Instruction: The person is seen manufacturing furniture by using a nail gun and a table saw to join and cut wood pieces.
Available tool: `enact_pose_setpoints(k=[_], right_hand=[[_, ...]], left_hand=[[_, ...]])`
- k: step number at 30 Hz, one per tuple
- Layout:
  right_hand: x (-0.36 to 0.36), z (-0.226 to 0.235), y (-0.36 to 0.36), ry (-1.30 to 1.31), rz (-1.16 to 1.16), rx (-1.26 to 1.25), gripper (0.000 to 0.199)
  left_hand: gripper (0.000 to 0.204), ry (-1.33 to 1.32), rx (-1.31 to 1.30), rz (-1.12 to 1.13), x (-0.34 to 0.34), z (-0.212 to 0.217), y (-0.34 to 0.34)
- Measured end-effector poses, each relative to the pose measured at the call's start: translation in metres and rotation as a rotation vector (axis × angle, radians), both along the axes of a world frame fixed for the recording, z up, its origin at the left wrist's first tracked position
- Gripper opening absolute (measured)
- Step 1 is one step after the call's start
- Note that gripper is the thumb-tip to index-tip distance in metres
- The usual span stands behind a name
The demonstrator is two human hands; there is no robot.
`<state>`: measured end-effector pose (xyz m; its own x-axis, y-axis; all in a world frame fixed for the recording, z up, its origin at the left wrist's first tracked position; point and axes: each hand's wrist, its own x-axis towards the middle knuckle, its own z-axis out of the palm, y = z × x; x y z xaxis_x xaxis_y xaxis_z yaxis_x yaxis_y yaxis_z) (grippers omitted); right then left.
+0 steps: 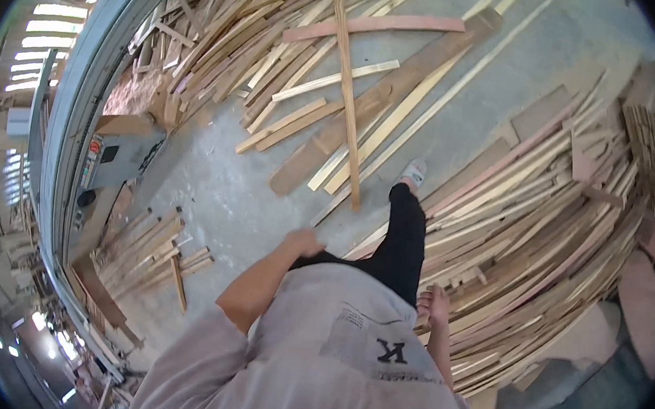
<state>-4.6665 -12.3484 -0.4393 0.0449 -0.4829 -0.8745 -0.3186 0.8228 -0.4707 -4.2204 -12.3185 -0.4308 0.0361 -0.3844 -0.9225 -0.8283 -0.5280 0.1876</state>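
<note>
My left hand (304, 243) hangs by my left hip against the black trousers (406, 236). Its fingers are turned out of sight and slightly blurred, and nothing is seen sticking out of it. Beside my right thigh, my right hand (435, 303) has its fingers loosely curled, with no object visible in them. My foot in a light shoe (414, 173) is stepping forward, close to a stack of long wooden strips (512, 254) on the right. Ahead of me a narrow wooden plank (346, 96) lies across other boards on the concrete floor.
A big heap of loose wooden strips (280, 42) spreads ahead to the left. A pinkish curved board (376, 28) and a wide brown plank (334, 138) lie there too. Short wood pieces (150, 246) rest at the left, near a long grey metal beam (69, 101) and a grey machine box (115, 156).
</note>
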Motion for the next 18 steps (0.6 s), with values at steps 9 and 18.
enact_pose_setpoints(k=[9,18], right_hand=[[0.08,0.047,-0.167,0.256,0.747,-0.131,0.053],[0.15,0.062,-0.152,0.424,1.188,-0.064,0.067]], left_hand=[[0.052,-0.252,0.304,0.241,-0.035,0.08,-0.016],[0.043,-0.056,-0.009,0.409,0.029,0.066,0.054]])
